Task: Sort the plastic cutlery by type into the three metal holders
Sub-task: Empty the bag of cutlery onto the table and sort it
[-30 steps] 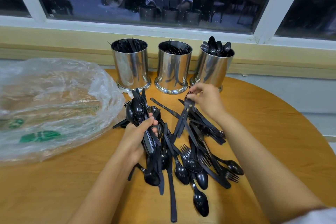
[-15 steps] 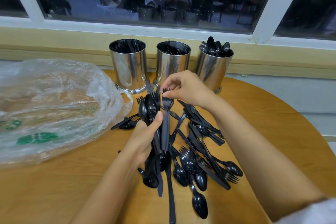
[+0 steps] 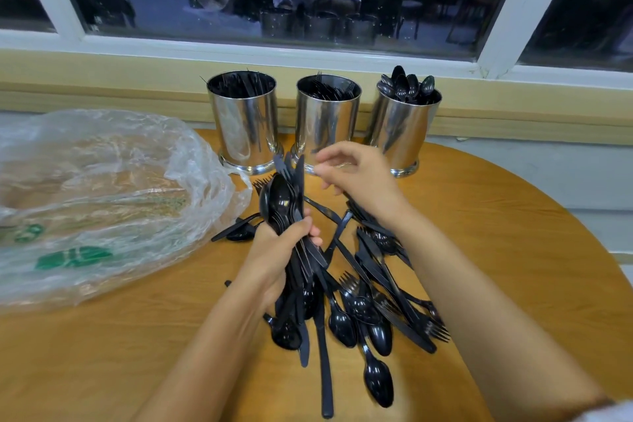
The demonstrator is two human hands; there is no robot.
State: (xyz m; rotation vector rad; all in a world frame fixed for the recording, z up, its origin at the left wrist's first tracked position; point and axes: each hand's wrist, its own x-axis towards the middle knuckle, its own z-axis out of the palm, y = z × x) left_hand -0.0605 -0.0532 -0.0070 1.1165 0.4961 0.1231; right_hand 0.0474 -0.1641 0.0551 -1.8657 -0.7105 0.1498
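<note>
My left hand [image 3: 275,252] grips an upright bundle of black plastic cutlery [image 3: 286,202], with spoons, forks and a knife mixed together. My right hand [image 3: 358,178] hovers just right of the bundle's top, its fingers loosely curled and nothing visible in them. A loose pile of black cutlery [image 3: 371,305] lies on the table below both hands. Three metal holders stand in a row behind. The left holder [image 3: 244,127] has knives in it, the middle holder [image 3: 325,127] forks, and the right holder [image 3: 401,134] spoons.
A crumpled clear plastic bag [image 3: 102,195] covers the left of the round wooden table [image 3: 520,250]. Behind the holders run a yellow wall ledge [image 3: 513,106] and a dark window. The table's curved edge falls away at the right.
My right hand lifted a fork from the pile, brought it to the bundle and let go. My left hand raised the bundle, which now includes that fork.
</note>
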